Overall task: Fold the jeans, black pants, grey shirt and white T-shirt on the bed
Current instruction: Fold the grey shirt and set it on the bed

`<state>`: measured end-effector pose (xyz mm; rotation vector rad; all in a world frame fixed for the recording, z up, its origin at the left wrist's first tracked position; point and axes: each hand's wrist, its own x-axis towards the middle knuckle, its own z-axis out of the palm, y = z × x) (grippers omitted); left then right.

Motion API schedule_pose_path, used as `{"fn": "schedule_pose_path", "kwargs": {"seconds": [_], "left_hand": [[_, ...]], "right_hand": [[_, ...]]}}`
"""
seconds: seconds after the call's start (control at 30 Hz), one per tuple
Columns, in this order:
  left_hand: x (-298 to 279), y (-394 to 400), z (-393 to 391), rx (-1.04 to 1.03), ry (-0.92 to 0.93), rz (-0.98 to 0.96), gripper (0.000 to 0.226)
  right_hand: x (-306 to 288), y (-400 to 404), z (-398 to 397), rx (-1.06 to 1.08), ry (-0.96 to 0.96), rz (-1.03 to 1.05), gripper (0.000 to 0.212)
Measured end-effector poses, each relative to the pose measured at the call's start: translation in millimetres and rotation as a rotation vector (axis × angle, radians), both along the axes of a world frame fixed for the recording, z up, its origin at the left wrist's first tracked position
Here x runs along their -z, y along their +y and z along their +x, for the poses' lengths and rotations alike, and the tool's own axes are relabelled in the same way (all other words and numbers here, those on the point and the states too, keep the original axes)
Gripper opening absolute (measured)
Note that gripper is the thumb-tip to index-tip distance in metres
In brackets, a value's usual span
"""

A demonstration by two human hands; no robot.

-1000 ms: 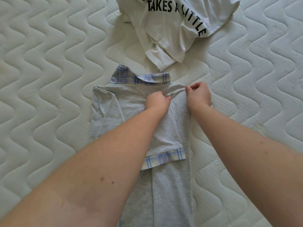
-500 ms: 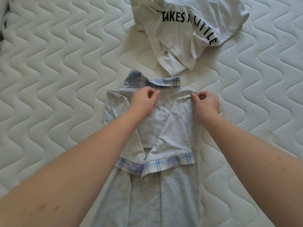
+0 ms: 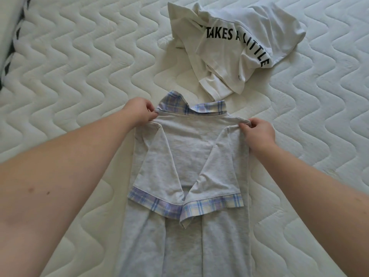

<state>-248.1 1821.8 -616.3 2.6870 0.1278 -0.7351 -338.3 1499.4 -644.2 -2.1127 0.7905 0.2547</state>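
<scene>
So the grey shirt [image 3: 187, 156] is mid-fold, I'd say a bit past halfway on this one garment: it lies back-up between the two arms, both sides turned in so it's a long narrow strip, and the two short sleeves with their plaid cuffs are laid over the back, meeting just below the hands. What looks left for it is bringing the bottom half up toward the collar. The left hand [image 3: 139, 111] pinches the shoulder corner on its side, right next to the plaid collar [image 3: 199, 106], and the right hand [image 3: 259, 134] has its fingers curled round the opposite shoulder corner, so both are clamped on fabric and well apart from each other. Beyond the hands, just past the collar, the white T-shirt [image 3: 235, 43] sits in a crumpled heap with black lettering showing, clearly not folded yet. No jeans or black pants anywhere in view, so I can't tell if those are done or waiting off to the side. Overall my guess is the job's somewhere in the middle. Everything's on the bed [image 3: 79, 76], a bare white mattress with wavy quilting, and far out past the left hand there's a strip of something black and white [image 3: 12, 45] along the edge, can't make out what it is.
</scene>
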Motion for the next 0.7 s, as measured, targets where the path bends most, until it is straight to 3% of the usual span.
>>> {"fn": "schedule_pose_path", "kwargs": {"seconds": [0.17, 0.3, 0.47, 0.6, 0.7], "left_hand": [[20, 5, -9, -0.207, -0.110, -0.083, 0.018], [18, 2, 0, -0.159, -0.041, -0.124, 0.046], [27, -6, 5, -0.224, -0.077, -0.306, 0.019], [37, -7, 0, -0.327, -0.154, -0.360, 0.018], [30, -3, -16, -0.452, -0.340, -0.355, 0.026]], "right_hand": [[1, 5, 5, 0.041, 0.010, -0.016, 0.020], [3, 10, 14, -0.015, 0.015, 0.034, 0.025], [11, 11, 24, 0.086, 0.033, 0.074, 0.011], [19, 10, 25, 0.100, 0.032, 0.053, 0.014], [19, 9, 25, 0.050, 0.024, 0.050, 0.016]]}}
